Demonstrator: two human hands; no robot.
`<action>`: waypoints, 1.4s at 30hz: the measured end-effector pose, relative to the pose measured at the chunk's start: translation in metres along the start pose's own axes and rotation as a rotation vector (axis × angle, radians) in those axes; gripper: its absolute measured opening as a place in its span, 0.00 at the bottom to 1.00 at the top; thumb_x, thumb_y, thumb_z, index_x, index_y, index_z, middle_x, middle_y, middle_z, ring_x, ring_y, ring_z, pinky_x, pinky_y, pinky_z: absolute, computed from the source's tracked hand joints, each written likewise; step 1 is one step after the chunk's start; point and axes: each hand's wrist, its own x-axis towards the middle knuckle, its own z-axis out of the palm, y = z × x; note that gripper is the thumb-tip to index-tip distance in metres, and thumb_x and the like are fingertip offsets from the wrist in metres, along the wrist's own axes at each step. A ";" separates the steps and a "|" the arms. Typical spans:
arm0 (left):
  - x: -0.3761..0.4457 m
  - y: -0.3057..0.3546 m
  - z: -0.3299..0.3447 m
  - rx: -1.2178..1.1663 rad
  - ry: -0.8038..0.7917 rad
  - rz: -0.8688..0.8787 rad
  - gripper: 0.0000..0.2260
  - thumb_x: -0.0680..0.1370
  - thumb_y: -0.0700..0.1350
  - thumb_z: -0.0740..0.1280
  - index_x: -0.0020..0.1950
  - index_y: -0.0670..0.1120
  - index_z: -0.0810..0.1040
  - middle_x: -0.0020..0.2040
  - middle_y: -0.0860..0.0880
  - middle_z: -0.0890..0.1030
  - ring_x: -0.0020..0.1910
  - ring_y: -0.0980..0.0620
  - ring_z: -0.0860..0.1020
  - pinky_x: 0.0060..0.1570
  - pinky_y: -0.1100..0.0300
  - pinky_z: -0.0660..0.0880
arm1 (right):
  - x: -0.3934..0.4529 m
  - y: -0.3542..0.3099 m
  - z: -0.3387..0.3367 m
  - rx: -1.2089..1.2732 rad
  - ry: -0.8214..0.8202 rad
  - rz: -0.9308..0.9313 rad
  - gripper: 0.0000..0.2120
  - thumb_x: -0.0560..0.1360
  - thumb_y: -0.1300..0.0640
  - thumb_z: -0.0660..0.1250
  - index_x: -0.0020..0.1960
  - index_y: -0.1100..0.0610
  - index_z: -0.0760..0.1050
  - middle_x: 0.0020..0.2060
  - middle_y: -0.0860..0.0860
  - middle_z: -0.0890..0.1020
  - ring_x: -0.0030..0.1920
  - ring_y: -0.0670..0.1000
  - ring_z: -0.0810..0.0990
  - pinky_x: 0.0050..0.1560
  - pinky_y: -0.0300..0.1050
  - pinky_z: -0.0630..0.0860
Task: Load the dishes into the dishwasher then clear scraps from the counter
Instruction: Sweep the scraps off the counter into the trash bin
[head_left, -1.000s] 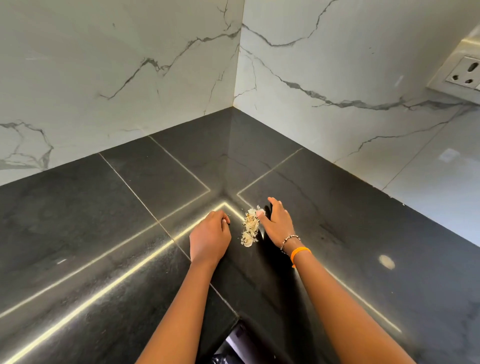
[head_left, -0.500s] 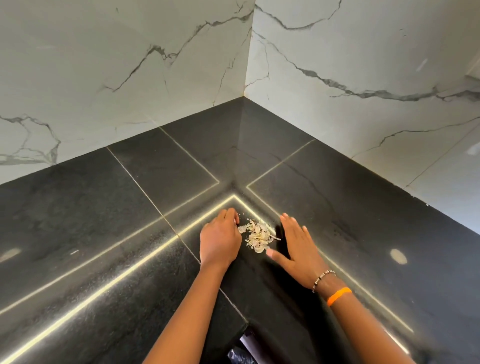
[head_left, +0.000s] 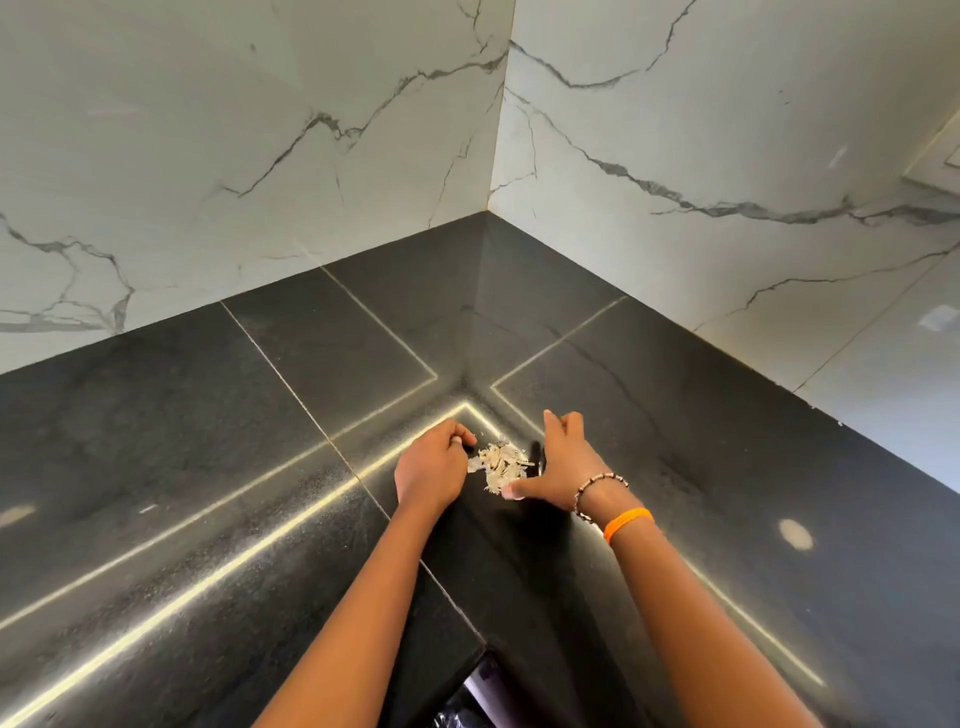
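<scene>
A small pile of pale, flaky scraps (head_left: 497, 463) lies on the black stone counter (head_left: 260, 467), near its inner corner. My left hand (head_left: 431, 470) rests on the counter against the pile's left side, with its fingers curled in and nothing visibly held. My right hand (head_left: 563, 462) is on the pile's right side, fingers straight and spread. Its thumb reaches along the pile's near edge and touches the scraps. On that wrist are a bead bracelet and an orange band.
White marble-look walls (head_left: 260, 156) meet in a corner behind the counter. The counter's front edges meet in an inside corner (head_left: 483, 647) just below my forearms. Something glossy and black (head_left: 457, 719) shows under it. A wall fitting (head_left: 940, 161) sits at the right edge.
My right hand has swung in against the pile, thumb now at its near edge. The scraps are bunched tighter between the hands. My left hand has hardly moved.
</scene>
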 end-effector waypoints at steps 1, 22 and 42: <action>0.002 0.004 -0.002 -0.020 -0.025 -0.034 0.12 0.74 0.39 0.57 0.43 0.55 0.76 0.39 0.58 0.77 0.42 0.54 0.75 0.33 0.63 0.64 | 0.000 0.000 -0.002 -0.012 -0.085 0.037 0.57 0.62 0.43 0.76 0.75 0.60 0.43 0.72 0.57 0.49 0.68 0.60 0.65 0.68 0.51 0.66; 0.015 -0.002 -0.022 -0.431 -0.033 -0.053 0.16 0.78 0.33 0.52 0.43 0.47 0.77 0.45 0.47 0.77 0.37 0.53 0.74 0.39 0.63 0.69 | 0.025 -0.033 0.017 0.130 0.034 -0.124 0.06 0.69 0.62 0.71 0.46 0.58 0.82 0.36 0.46 0.77 0.44 0.50 0.79 0.40 0.36 0.68; -0.038 0.022 0.020 0.544 -0.411 0.436 0.34 0.74 0.56 0.67 0.76 0.50 0.57 0.78 0.50 0.51 0.77 0.47 0.44 0.73 0.46 0.43 | 0.008 0.052 -0.023 1.184 -0.028 0.116 0.04 0.70 0.71 0.68 0.41 0.64 0.78 0.37 0.57 0.79 0.39 0.50 0.78 0.38 0.33 0.79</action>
